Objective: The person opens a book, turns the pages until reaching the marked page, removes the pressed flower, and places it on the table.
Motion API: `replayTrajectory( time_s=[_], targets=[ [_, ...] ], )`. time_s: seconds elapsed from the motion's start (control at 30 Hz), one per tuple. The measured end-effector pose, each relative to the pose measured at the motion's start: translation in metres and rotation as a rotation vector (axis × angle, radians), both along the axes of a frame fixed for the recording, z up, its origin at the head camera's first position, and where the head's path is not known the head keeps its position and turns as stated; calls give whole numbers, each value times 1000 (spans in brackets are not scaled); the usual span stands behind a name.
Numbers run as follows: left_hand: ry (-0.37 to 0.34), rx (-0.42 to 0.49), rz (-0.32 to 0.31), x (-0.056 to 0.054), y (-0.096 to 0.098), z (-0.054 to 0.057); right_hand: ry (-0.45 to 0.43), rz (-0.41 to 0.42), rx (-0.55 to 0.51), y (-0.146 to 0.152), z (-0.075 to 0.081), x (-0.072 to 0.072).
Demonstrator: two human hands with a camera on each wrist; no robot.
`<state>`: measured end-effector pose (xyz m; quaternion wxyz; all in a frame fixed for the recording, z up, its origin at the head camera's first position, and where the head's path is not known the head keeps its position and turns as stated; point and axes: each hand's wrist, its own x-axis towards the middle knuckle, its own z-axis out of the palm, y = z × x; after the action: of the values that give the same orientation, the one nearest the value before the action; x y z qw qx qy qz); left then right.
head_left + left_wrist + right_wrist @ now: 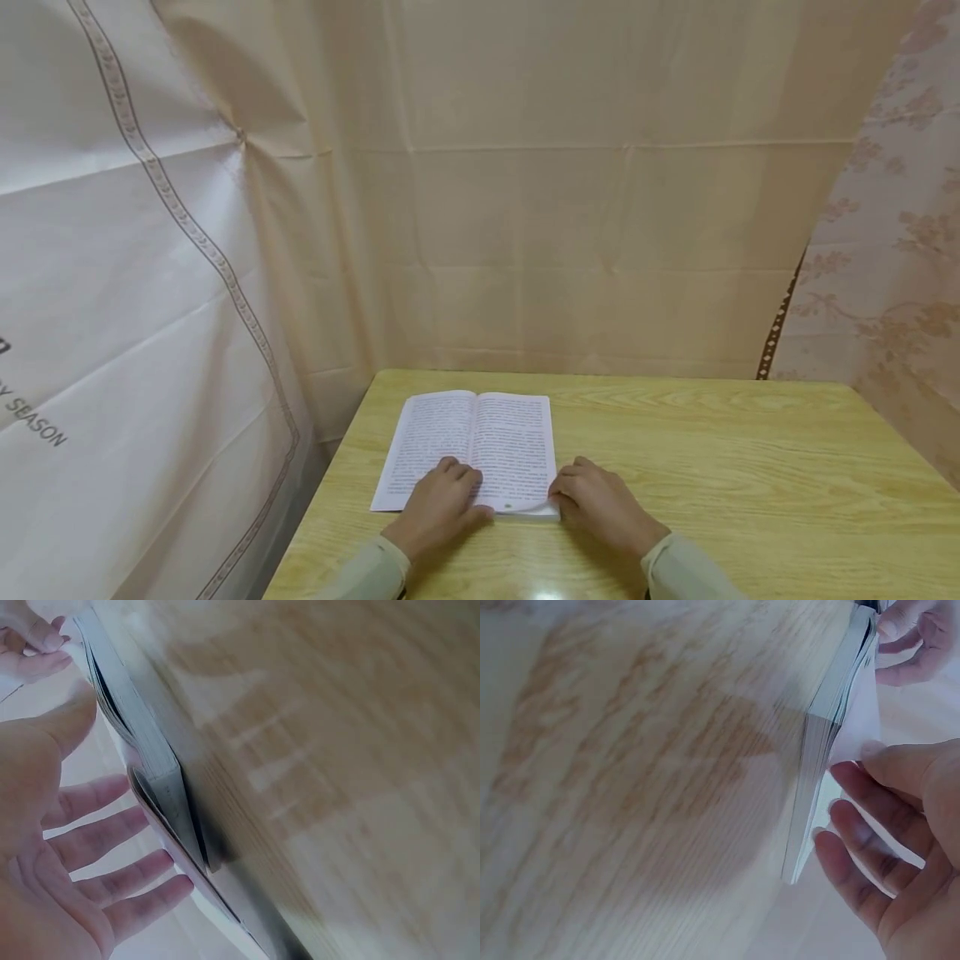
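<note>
- While the book (435, 425) lies spread on the table (750, 467), left of its middle, its spine (474, 421) runs toward the table's far edge.
- The right hand (600, 504) is the nearer of the 2 to the book's lower right corner: its grip pinches the raised corner of the page (855, 731) between thumb and index finger, with just paper between; whether 1 sheet or more, I cannot tell.
- Its other fingers curve loosely beside the book's edge.
- From this grip, the book lies left and forward; the page stretches from the pinch to the spine, which its long side seems to follow.
- The left hand (441, 504) lies over the book's lower part, fingers relaxed, thumb by the bottom edge; its grip has hold of nothing.
</note>
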<state>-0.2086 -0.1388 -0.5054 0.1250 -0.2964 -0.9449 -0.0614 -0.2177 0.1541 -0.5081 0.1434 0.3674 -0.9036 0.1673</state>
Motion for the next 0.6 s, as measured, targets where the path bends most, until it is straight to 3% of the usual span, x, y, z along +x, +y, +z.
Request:
replayTrajectory(
  time_s=[0.33, 0.6],
  targets=[
    [50, -23, -3, 0, 5, 1, 125, -34, -49, -2, 4, 2],
    [90, 19, -11, -2, 4, 0, 104, -81, -186, -7, 10, 2]
  ],
)
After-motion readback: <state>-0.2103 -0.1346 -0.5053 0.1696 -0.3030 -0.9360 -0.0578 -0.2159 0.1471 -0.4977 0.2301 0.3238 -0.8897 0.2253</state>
